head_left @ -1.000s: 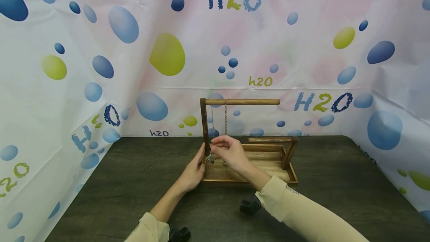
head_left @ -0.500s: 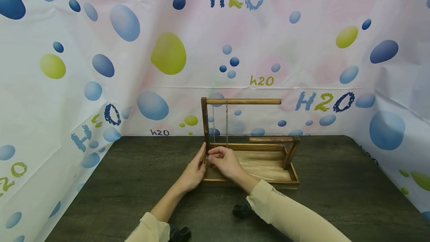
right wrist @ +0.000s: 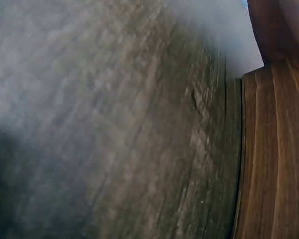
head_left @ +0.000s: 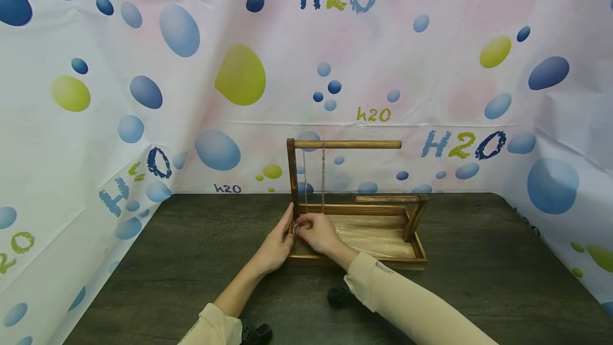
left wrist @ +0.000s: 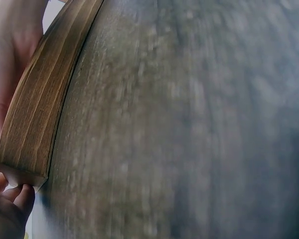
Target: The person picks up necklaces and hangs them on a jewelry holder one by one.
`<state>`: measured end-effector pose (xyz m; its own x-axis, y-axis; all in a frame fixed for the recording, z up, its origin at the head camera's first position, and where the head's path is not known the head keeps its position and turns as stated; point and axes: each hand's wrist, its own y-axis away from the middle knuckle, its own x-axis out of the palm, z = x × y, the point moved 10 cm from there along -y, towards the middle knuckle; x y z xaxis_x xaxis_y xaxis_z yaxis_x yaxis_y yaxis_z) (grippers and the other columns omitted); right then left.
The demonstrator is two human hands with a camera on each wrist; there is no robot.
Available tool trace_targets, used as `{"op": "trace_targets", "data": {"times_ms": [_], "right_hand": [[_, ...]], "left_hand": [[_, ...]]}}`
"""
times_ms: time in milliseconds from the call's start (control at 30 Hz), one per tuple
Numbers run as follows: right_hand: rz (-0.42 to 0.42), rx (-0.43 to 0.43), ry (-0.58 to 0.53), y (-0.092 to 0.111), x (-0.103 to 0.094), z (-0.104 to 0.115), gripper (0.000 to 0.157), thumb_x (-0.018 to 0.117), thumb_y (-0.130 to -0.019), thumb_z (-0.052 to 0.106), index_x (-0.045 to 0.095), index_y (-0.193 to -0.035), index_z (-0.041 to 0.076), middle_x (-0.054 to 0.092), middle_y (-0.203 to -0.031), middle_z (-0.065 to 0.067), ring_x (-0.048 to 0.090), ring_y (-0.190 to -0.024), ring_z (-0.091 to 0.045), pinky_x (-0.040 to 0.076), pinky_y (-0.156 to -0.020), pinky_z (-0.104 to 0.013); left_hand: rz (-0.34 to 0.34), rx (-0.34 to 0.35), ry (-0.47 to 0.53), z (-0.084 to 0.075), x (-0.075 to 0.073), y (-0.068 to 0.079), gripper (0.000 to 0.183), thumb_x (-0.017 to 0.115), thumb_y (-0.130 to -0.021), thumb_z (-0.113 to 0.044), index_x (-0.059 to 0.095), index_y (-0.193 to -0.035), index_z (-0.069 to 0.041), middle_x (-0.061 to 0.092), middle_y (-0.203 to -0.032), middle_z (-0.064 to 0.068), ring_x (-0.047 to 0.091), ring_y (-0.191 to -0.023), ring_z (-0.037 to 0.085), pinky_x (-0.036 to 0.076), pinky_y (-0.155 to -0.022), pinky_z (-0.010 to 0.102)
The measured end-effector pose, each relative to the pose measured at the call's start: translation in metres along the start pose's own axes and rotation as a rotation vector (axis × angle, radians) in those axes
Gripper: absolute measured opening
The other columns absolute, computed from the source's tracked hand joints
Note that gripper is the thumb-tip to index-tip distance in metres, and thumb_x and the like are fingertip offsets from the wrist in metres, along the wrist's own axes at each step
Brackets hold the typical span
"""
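A wooden jewellery stand [head_left: 364, 263] sits near the back of the dark, wood-grained tabletop [head_left: 479, 260], made up of a shallow rectangular tray [head_left: 402, 265] with two posts. The tall, square-edged post [head_left: 292, 172] rises at the tray's left end and carries a round, paler dowel [head_left: 356, 144]; at the right end a shorter, slightly leaning post [head_left: 413, 221] bears a lower bar [head_left: 387, 199] that points inward. The tray floor shows a streaked, light grain within darker rims, and the left wrist view gives its outer wall in brown, striped close-up.

From the tall dowel hang a fine chain [head_left: 305, 172], close beside the post, and a coarser linked chain [head_left: 323, 174]; both run down to the right hand [head_left: 320, 234]. That hand, fingers bent, pinches a small metallic piece [head_left: 297, 224] at the foot of the tall post, probably chain, though it is too small and covered to be sure. The left hand [head_left: 274, 244] has its fingers extended, laid against the tray's left end and the base of the post, holding nothing up. Cream fabric sleeves [head_left: 412, 302] cover both forearms.
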<state>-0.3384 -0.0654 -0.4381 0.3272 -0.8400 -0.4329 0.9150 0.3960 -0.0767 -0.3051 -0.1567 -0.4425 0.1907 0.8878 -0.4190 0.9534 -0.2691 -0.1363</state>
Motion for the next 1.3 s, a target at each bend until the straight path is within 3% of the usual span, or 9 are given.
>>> {"op": "trace_targets", "data": {"times_ms": [267, 400, 600, 967, 1300], "right_hand": [[-0.021, 0.008, 0.154, -0.009, 0.003, -0.001, 0.023, 0.066, -0.092, 0.000, 0.070, -0.112, -0.008, 0.066, -0.068, -0.005, 0.058, -0.053, -0.010, 0.045, -0.049, -0.024], [-0.063, 0.012, 0.206, -0.012, 0.001, -0.001, 0.018, 0.067, -0.091, 0.002, 0.072, -0.107, -0.004, 0.064, -0.070, -0.002, 0.055, -0.056, -0.010, 0.044, -0.051, -0.024], [-0.140, -0.006, 0.281, -0.013, -0.004, 0.003, 0.011, 0.070, -0.088, 0.003, 0.073, -0.098, -0.001, 0.069, -0.076, -0.005, 0.061, -0.063, -0.013, 0.050, -0.058, -0.029], [-0.220, 0.005, 0.372, -0.016, -0.008, 0.002, 0.002, 0.074, -0.088, 0.006, 0.073, -0.088, 0.004, 0.072, -0.081, -0.006, 0.065, -0.066, -0.016, 0.054, -0.062, -0.032], [-0.202, -0.034, 0.398, -0.015, -0.006, 0.003, 0.010, 0.071, -0.089, 0.005, 0.071, -0.080, 0.008, 0.067, -0.072, -0.001, 0.056, -0.056, -0.010, 0.048, -0.055, -0.027]], "left_hand": [[0.002, -0.001, 0.000, -0.002, -0.001, 0.001, 0.080, 0.040, -0.097, 0.012, 0.007, -0.164, -0.018, 0.011, -0.166, 0.013, 0.018, -0.149, 0.029, 0.036, -0.095, 0.040], [-0.001, -0.001, -0.010, -0.002, -0.001, 0.001, 0.080, 0.040, -0.097, 0.011, 0.007, -0.164, -0.018, 0.011, -0.166, 0.012, 0.019, -0.149, 0.029, 0.038, -0.094, 0.040], [-0.007, -0.008, -0.007, -0.001, -0.002, 0.001, 0.080, 0.040, -0.097, 0.011, 0.008, -0.164, -0.020, 0.011, -0.166, 0.012, 0.020, -0.149, 0.029, 0.039, -0.090, 0.039], [-0.011, -0.010, -0.003, -0.005, -0.003, 0.000, 0.080, 0.041, -0.096, 0.012, 0.009, -0.164, -0.018, 0.011, -0.166, 0.011, 0.020, -0.149, 0.029, 0.036, -0.097, 0.039], [-0.006, -0.013, -0.012, -0.002, -0.001, 0.000, 0.080, 0.040, -0.097, 0.012, 0.009, -0.164, -0.018, 0.012, -0.166, 0.012, 0.020, -0.149, 0.029, 0.036, -0.095, 0.038]]}}
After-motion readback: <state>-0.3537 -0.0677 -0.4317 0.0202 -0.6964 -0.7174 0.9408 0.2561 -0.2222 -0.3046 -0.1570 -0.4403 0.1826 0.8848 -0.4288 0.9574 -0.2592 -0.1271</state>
